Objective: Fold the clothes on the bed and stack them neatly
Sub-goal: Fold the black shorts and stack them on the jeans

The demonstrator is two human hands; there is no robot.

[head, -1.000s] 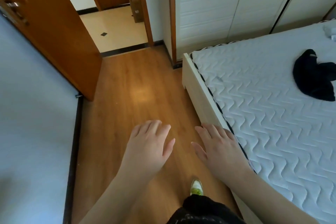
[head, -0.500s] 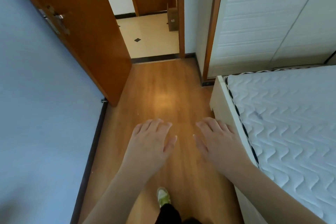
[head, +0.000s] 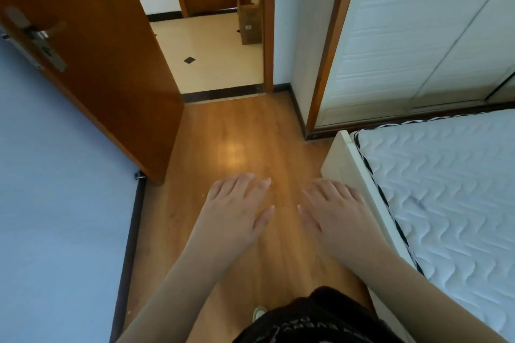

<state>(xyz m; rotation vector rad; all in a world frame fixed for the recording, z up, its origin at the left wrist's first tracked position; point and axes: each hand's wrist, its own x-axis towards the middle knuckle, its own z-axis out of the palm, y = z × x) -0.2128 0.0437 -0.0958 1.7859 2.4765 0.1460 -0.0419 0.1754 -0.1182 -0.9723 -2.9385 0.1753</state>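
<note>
Swinging further left since the earlier frames, losing the dark garment off the right edge. Now showing no clothes; presumably lying somewhere out on the mattress (head: 446, 189), well right of both hands, long axis not judgeable. Hovering palm-down over the wooden floor (head: 223, 133): left hand (head: 237, 209) and right hand (head: 334, 211), fingers loosely spread, holding nothing. Sitting nearer the bed frame (head: 359, 184): right hand. Standing open ahead: door (head: 92, 64).
</note>
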